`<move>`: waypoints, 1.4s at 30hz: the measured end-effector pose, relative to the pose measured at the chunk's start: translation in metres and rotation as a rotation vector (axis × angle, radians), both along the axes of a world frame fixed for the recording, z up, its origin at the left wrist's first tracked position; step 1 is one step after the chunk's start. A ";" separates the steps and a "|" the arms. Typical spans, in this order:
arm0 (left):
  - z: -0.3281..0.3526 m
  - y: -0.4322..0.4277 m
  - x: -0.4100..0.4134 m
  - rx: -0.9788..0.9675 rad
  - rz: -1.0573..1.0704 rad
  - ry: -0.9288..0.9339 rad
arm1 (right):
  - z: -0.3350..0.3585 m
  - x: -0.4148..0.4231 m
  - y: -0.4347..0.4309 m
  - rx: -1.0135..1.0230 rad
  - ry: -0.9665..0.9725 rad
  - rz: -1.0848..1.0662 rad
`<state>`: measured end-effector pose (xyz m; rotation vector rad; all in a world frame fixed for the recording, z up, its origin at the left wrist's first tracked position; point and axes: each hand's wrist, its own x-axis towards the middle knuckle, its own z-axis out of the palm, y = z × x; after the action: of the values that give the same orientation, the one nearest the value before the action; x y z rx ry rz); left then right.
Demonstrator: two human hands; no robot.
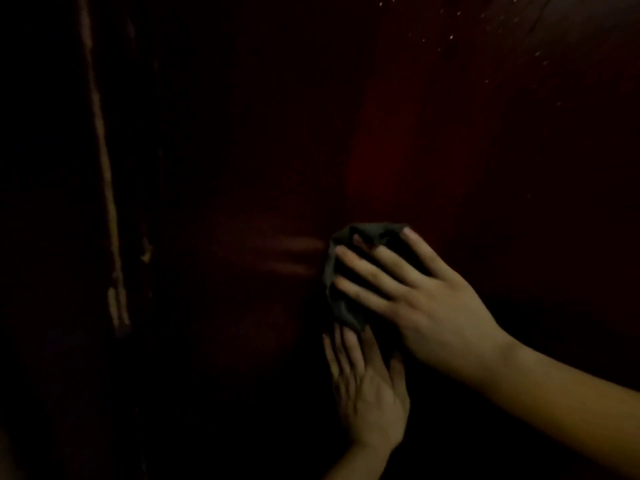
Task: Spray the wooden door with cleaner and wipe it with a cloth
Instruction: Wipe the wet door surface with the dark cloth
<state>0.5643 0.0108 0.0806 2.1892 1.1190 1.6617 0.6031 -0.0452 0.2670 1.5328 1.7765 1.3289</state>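
Fingers (346,344) of my left hand (367,386) lie straight and close together, flat against the wooden door (450,150) low in the view, gripping nothing. Their tips reach up to the lower edge of the cloth (341,308); in this dim light I cannot tell whether they touch it. Just above, my right hand (426,306) comes in from the lower right, its fingers (367,268) spread and nearly straight, pressing the dark, bunched cloth against the door rather than curling round it. Cloth shows beyond the fingertips and along their left side. Farther up, small bright droplets (450,36) speckle the dark red door panel. A pale vertical strip (104,168) runs down the far left.
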 end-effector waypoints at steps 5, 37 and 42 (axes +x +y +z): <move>0.013 -0.007 -0.003 -0.010 -0.059 -0.068 | 0.051 0.008 -0.018 0.232 0.095 -0.038; 0.106 -0.070 0.047 0.566 -0.337 -0.103 | -0.099 0.186 -0.339 0.695 0.586 -0.565; 0.111 -0.101 0.066 0.605 -0.420 -0.077 | -0.099 0.145 -0.260 0.411 0.402 -0.260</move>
<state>0.6307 -0.0900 0.1916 2.4216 0.0979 2.0229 0.7482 -0.3051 0.1679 2.3057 1.4976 1.3820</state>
